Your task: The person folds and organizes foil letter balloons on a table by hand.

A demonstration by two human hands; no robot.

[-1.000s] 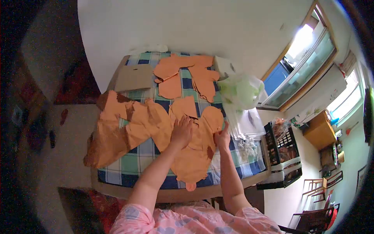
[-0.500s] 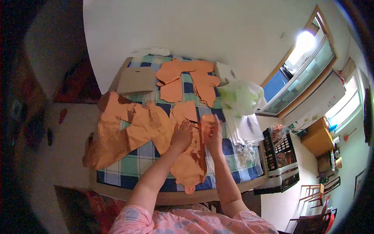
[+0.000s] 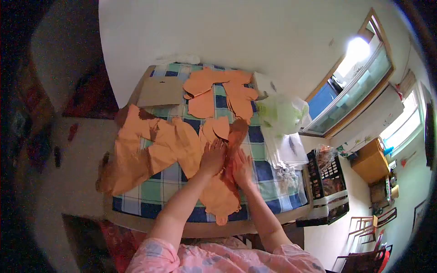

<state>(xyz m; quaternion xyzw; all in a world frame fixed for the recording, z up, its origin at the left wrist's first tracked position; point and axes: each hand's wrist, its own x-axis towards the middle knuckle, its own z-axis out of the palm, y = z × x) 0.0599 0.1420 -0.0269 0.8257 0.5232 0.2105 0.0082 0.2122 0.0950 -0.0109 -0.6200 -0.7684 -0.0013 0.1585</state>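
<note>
A large orange cut-out sheet (image 3: 219,195), its material hard to tell, lies on the plaid cloth right in front of me. My left hand (image 3: 213,158) rests flat on its left side, fingers extended. Against its right edge, my right hand (image 3: 242,169) touches a darker reddish-brown flap (image 3: 236,134) that stands partly raised between both hands. The right fingers are stretched out and point away from me. A rounded orange flap (image 3: 221,127) curls up just beyond my left fingertips.
Crumpled orange sheeting (image 3: 136,154) spreads over the left side. More orange cut-outs (image 3: 236,88) lie at the back, beside a cardboard piece (image 3: 160,91). Plastic bags (image 3: 282,113) and white sheets (image 3: 291,150) are on the right, with a black crate (image 3: 325,182) beyond the table.
My right hand has come down and inward from the raised flap's far part to the sheet's right edge. The flap now leans differently, showing its darker side. My left hand has stayed nearly still.
</note>
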